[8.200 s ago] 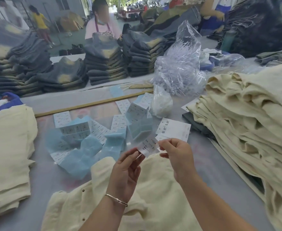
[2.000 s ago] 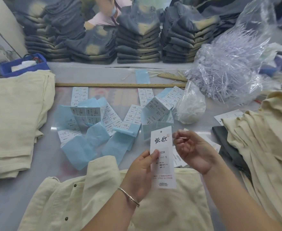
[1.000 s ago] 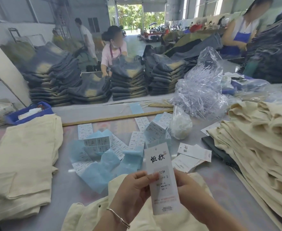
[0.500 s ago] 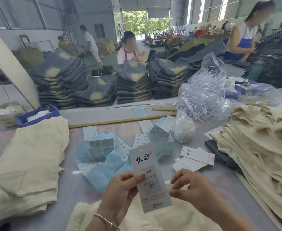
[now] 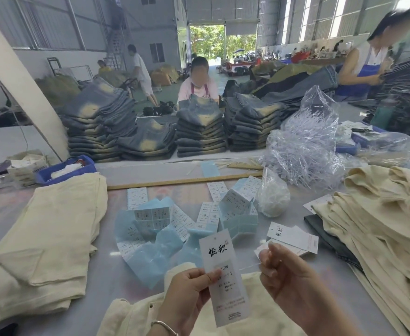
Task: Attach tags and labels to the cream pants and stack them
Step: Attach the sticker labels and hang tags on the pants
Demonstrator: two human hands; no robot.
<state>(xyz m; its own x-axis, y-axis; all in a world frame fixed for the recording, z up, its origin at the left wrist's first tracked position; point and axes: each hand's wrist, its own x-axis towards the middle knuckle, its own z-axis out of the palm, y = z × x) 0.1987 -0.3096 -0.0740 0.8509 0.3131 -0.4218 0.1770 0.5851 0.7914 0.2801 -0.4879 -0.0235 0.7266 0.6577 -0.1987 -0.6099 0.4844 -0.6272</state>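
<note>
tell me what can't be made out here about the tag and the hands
- Head view: small print on the hang tag is too blurred to read; the left hand thumb covers part of it.
- Whether the right hand pinches a thread: too thin to tell.
- Cream pants beneath: cut off by the bottom edge and hidden behind both hands.

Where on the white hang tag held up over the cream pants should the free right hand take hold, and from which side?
Pinch the hang tag by its bare right edge, coming in from the right. It stands upright; the left hand already pinches its left edge midway, with the thumb across the print. The right hand is beside that free edge.
</note>
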